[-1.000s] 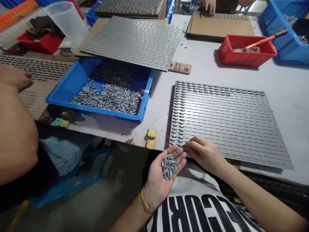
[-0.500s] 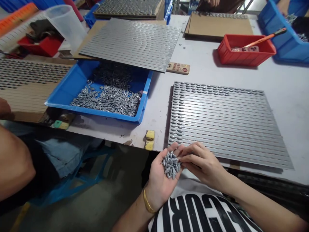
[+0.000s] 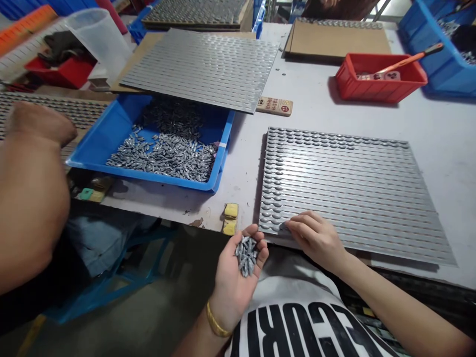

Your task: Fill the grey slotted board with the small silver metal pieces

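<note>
My left hand (image 3: 238, 270) is cupped palm up below the table's front edge, its fingers curled round a small pile of grey spindle-shaped metal pieces (image 3: 246, 255). My right hand (image 3: 316, 238) is at the near left edge of a grooved grey plate (image 3: 357, 193). Thumb and fingertips pinch together there on one such piece, mostly hidden by the fingers. More of these pieces lie in the plate's grooves, in columns down its left side and in rows along its far edge.
Left of the plate, a blue bin (image 3: 211, 186) holds many loose pieces, partly under another filled plate (image 3: 201, 69). A red box (image 3: 383, 91) with an orange-handled tool stands behind. Yellow blocks (image 3: 230, 218) sit at the table edge. Another person's arm (image 3: 33, 198) reaches in at left.
My right hand has moved from my left palm to the plate's near edge. My left hand has drawn slightly left with the pile. The other person's arm at left has moved up over their board.
</note>
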Motion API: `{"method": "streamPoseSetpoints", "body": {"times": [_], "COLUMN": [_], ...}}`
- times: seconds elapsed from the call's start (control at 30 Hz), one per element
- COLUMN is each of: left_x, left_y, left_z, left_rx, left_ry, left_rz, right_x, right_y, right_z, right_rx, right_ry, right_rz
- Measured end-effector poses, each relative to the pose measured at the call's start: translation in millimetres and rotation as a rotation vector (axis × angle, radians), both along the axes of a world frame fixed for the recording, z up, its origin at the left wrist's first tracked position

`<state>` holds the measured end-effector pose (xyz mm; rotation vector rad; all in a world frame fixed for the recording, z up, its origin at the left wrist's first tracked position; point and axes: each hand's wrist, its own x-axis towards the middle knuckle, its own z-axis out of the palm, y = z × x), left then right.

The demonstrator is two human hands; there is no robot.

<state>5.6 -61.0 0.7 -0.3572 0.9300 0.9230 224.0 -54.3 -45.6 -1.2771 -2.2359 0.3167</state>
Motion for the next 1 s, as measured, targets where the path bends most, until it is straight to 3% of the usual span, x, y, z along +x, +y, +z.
{"method": "streamPoseSetpoints", "body": {"times": [0.27, 0.43, 0.67, 0.8, 1.0], "left_x": [9.8, 14.9, 27.0, 34.7, 39.1], "left_y": [-9.5, -9.9, -7.8, -8.3, -10.9], "left_z": [-5.6, -3.8, -3.7, -6.1, -8.5], "left_rx": [0.056, 0.065, 0.094, 0.069, 0.093], "left_ry": [-0.006, 0.015, -0.084, -0.032, 0.015], "left_rz": [-0.139, -0.144, -0.116, -0.112, -0.207], "right_x": [1.5, 6.4, -12.3, -26.9, -27.0], "right_y": [1.1, 2.9, 2.1, 6.5, 3.7], "right_z": [6.2, 10.5, 40.6, 47.4, 45.3], "right_rx": [0.013, -0.056, -0.138, -0.178, -0.146], "right_ry": [-0.087, -0.097, 0.097, -0.003, -0.164], "right_rz": [0.063, 0.108, 0.149, 0.186, 0.241]}}
